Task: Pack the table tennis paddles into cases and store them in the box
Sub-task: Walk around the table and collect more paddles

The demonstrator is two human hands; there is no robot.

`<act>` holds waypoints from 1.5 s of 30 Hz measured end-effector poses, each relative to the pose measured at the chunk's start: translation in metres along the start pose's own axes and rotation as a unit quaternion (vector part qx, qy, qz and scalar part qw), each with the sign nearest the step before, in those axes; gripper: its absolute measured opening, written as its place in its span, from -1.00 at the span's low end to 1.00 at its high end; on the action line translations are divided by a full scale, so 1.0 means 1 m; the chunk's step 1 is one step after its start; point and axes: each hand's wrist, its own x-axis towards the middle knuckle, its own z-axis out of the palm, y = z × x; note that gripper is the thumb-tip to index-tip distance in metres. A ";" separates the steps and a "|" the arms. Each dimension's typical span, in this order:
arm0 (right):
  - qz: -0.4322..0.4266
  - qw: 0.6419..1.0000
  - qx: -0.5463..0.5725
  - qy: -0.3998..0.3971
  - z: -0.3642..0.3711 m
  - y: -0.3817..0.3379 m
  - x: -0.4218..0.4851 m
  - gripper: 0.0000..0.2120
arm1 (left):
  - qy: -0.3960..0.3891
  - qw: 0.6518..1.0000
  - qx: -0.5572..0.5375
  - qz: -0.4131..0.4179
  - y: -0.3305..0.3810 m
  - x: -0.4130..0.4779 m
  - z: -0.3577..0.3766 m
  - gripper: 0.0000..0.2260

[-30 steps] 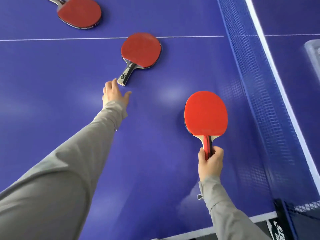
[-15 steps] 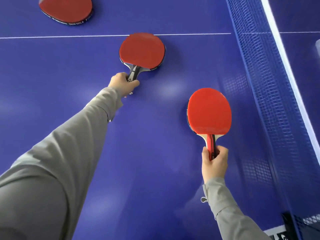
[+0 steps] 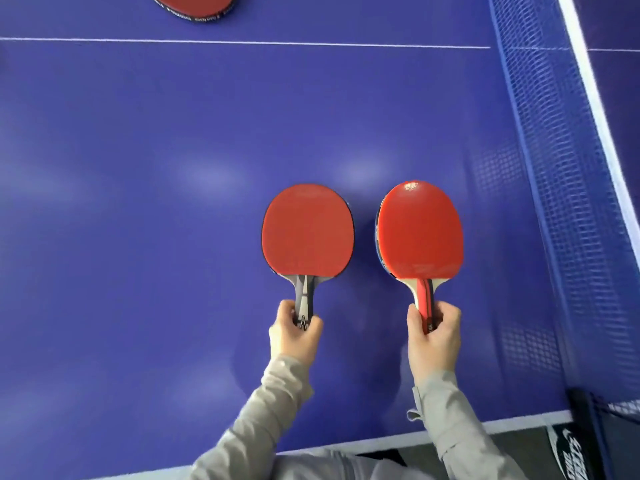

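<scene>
Our left grip [image 3: 295,336] wraps the dark handle of one red paddle [image 3: 307,230]; our right grip [image 3: 433,336] closes around the red-striped handle of a second paddle [image 3: 420,230]. Both blades stand side by side just beyond our knuckles, apart, over the blue bench [image 3: 138,202]. Far ahead of the left grip lies a third paddle [image 3: 194,5]; the net [image 3: 561,168] runs right of the right grip.

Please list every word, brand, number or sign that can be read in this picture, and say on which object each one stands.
None can be read for certain.
Far paddle: white print along its black edge, too small.
Right-hand paddle: a small mark on the handle, mostly covered by the right hand.
Net post: white logo lettering, cut off and blurred.
</scene>
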 end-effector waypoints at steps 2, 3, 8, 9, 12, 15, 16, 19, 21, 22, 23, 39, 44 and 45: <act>0.005 1.000 -0.006 -0.010 -0.001 0.009 -0.019 -0.80 | -0.008 1.000 0.014 -0.019 -0.016 -0.013 0.006 -0.80; 0.007 1.000 -0.006 -0.018 0.000 0.012 -0.027 -0.80 | -0.015 0.999 0.022 -0.022 -0.019 -0.016 0.008 -0.79; -0.014 0.999 -0.005 -0.050 0.016 0.006 -0.053 -0.78 | -0.152 0.988 -0.012 0.025 -0.010 -0.011 0.002 -0.85; -0.016 0.998 -0.003 -0.058 0.022 0.002 -0.055 -0.78 | -0.195 0.979 -0.045 0.032 -0.008 -0.010 -0.002 -0.83; -0.036 0.997 0.021 -0.070 0.040 -0.015 -0.059 -0.78 | -0.277 0.956 -0.091 0.036 -0.005 -0.007 -0.015 -0.63; -0.043 0.995 0.027 -0.086 0.058 -0.031 -0.060 -0.78 | -0.291 0.952 -0.079 0.050 -0.004 -0.005 -0.019 -0.57; -0.042 0.994 0.027 -0.100 0.063 -0.035 -0.060 -0.78 | -0.291 0.952 -0.074 0.058 -0.004 -0.005 -0.019 -0.57; -0.032 0.987 0.018 -0.156 0.071 -0.039 -0.062 -0.76 | -0.292 0.952 -0.058 0.074 -0.006 -0.003 -0.018 -0.59; -0.032 0.981 -0.007 -0.190 0.072 -0.039 -0.062 -0.72 | -0.296 0.950 -0.051 0.083 -0.008 -0.002 -0.020 -0.60; -0.035 0.979 -0.017 -0.198 0.071 -0.038 -0.062 -0.71 | -0.300 0.949 -0.047 0.086 -0.009 -0.001 -0.021 -0.60; -0.039 0.979 -0.025 -0.200 0.071 -0.038 -0.061 -0.70 | -0.303 0.948 -0.044 0.086 -0.010 0.000 -0.022 -0.58; -0.068 0.971 -0.061 -0.221 0.056 -0.028 -0.061 -0.66 | -0.347 0.934 -0.050 0.063 -0.003 -0.001 -0.023 -0.54; -0.071 0.970 -0.048 -0.227 0.054 -0.027 -0.058 -0.71 | -0.329 0.942 -0.036 0.053 -0.002 -0.005 -0.022 -0.56; -0.070 0.970 -0.047 -0.227 0.054 -0.027 -0.058 -0.72 | -0.325 0.944 -0.035 0.050 -0.001 -0.005 -0.021 -0.56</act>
